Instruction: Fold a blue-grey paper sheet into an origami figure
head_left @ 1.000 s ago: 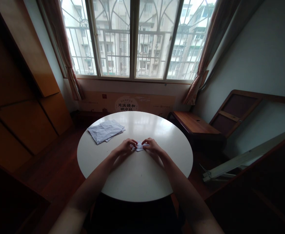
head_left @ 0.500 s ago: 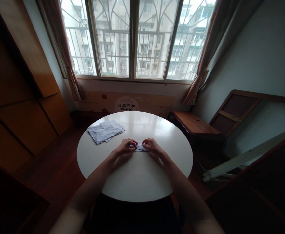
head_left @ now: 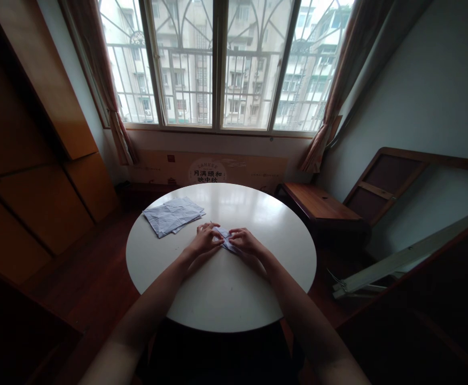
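Note:
A small folded piece of paper (head_left: 226, 241), pale bluish-grey, is held between my two hands just above or on the white round table (head_left: 218, 299). My left hand (head_left: 207, 238) grips its left side with bent fingers. On the other side, my right hand (head_left: 245, 240) pinches the right part with thumb and fingers. The paper lies slanted, its upper left end near the left fingers and its lower right end under the right hand. Parts of it are hidden by the fingers.
A stack of creased paper sheets (head_left: 173, 215) lies at the table's left rear. Behind the table stands a printed cardboard panel (head_left: 238, 166) beneath the window. To the right is a low wooden bench (head_left: 322, 202); wooden cabinets (head_left: 41, 208) line the left.
The folded paper has turned from lying roughly level to a slant, and more of it shows between the hands. My right hand has shifted slightly left; the sheet stack has not moved.

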{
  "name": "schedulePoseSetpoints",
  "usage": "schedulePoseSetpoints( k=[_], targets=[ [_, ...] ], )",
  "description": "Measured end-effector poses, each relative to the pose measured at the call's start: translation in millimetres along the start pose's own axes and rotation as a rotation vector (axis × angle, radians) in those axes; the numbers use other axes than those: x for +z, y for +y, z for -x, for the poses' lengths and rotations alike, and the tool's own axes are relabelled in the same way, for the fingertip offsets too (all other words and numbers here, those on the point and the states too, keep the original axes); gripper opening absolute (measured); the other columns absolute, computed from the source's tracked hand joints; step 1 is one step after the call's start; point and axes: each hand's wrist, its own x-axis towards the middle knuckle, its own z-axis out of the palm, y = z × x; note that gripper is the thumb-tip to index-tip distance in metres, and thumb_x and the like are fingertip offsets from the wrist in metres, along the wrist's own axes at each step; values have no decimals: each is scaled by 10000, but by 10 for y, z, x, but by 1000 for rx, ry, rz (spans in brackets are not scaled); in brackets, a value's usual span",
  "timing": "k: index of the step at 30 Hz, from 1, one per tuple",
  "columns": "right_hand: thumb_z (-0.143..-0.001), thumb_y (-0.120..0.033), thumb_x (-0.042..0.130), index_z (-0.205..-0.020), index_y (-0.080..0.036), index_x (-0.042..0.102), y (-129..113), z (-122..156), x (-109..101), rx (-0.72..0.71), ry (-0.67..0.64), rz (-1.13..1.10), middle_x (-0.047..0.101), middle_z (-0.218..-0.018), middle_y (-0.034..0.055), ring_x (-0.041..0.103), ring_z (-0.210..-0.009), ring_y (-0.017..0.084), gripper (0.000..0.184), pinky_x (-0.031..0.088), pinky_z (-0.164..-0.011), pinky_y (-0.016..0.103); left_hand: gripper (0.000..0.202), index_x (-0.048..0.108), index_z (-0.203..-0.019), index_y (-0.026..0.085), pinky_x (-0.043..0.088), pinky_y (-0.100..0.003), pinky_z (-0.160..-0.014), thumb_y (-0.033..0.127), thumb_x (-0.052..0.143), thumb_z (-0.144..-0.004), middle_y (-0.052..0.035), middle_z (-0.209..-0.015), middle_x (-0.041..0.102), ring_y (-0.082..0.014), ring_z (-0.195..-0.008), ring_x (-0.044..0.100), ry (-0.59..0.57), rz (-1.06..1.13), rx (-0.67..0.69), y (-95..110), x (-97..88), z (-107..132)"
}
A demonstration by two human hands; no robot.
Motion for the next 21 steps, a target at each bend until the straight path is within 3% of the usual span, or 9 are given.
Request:
schedulePoseSetpoints(
  k=[9, 14, 18, 21],
  targets=[
    [-830, -287, 657, -945, -203, 777, -9, -13, -11, -30, 3, 3, 688, -874, 91, 633, -767, 186, 187, 484, -728, 300, 163, 769, -845, 262, 331, -414, -948, 407, 726, -785, -48, -1025, 661, -240, -1009, 571, -50, 34, -12, 51, -49, -17],
    [-838, -262, 635, -911, -188, 786, -27, -15, -13, 4, -19, 47, 631, -798, 70, 579, -667, 146, 183, 453, -671, 277, 96, 766, -837, 241, 376, -342, -890, 299, 692, -818, -30, -916, 691, -199, -897, 622, -70, 78, 18, 76, -80, -24],
    [-843, -252, 621, -840, -184, 791, -29, -11, -15, 7, -20, 36, 637, -807, 77, 583, -683, 151, 183, 456, -672, 279, 123, 765, -833, 218, 430, -289, -803, 245, 646, -841, -47, -907, 694, -183, -857, 627, -55, 109, 81, 76, -61, -22],
    [-844, -256, 623, -773, -193, 785, -23, -11, -21, -43, 8, 10, 676, -896, 93, 617, -801, 182, 187, 469, -757, 301, 145, 763, -853, 214, 446, -293, -811, 283, 636, -851, -60, -946, 687, -191, -886, 623, -46, 128, 107, 71, -48, -16]
  ],
)
